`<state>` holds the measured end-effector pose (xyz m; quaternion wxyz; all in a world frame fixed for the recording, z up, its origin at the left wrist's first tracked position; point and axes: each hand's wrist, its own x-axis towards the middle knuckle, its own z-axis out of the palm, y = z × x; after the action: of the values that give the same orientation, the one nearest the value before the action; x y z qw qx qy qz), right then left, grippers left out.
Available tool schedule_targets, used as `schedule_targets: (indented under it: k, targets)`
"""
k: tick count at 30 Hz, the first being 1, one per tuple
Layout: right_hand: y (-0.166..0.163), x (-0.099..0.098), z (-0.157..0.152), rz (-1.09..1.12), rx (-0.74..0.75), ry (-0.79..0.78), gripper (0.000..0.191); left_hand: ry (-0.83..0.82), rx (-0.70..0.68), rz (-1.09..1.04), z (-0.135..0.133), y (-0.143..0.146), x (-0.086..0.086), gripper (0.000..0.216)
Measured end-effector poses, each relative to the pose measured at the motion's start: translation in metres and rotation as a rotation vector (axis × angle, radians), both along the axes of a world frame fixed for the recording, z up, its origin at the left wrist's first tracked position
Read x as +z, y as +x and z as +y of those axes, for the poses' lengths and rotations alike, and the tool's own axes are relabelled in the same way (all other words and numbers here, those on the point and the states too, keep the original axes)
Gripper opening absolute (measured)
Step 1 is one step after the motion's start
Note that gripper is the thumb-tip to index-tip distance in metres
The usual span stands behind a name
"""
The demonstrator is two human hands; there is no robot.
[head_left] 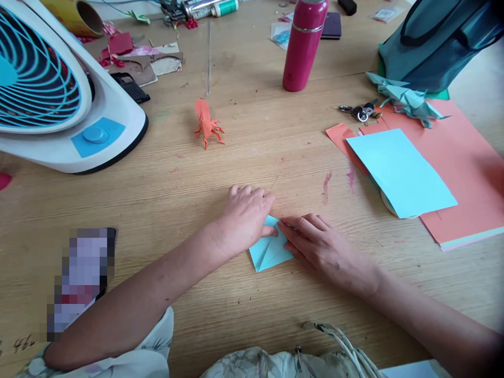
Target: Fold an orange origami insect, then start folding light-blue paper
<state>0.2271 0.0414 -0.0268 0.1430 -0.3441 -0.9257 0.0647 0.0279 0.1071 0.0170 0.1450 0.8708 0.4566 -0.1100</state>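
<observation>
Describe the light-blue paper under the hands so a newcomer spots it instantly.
On the wooden table, look where the left hand and right hand nearly meet. The light-blue paper is partly covered by them. It is small and creased, unlike the bigger blue sheet to the right.

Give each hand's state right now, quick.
Left hand: touching the folded paper; grip cannot be told.
Right hand: touching its right side; grip cannot be told.

Left hand (248, 212) and right hand (321, 249) observed touching folded blue paper (271, 253) on the table (189, 199); orange paper figure (203, 118) beyond, leftward; pink bottle (304, 50) farther, rightward.
</observation>
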Motion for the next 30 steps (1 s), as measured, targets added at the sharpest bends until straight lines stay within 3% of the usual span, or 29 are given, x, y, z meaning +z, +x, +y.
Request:
schedule_targets:
  k: [22,27,30]
  targets:
    - [-0.006,-0.003,-0.004,-0.006,-0.067,0.059,0.033,-0.034,0.111,-0.154,0.014,-0.019,0.001,0.012]
    - [-0.005,-0.003,-0.005,-0.023,-0.068,0.076,0.032,-0.121,0.277,-0.314,0.014,-0.03,0.01,0.012]
    - [-0.005,-0.004,-0.005,-0.028,-0.069,0.087,0.032,-0.203,0.424,-0.5,0.011,-0.036,0.007,0.017]
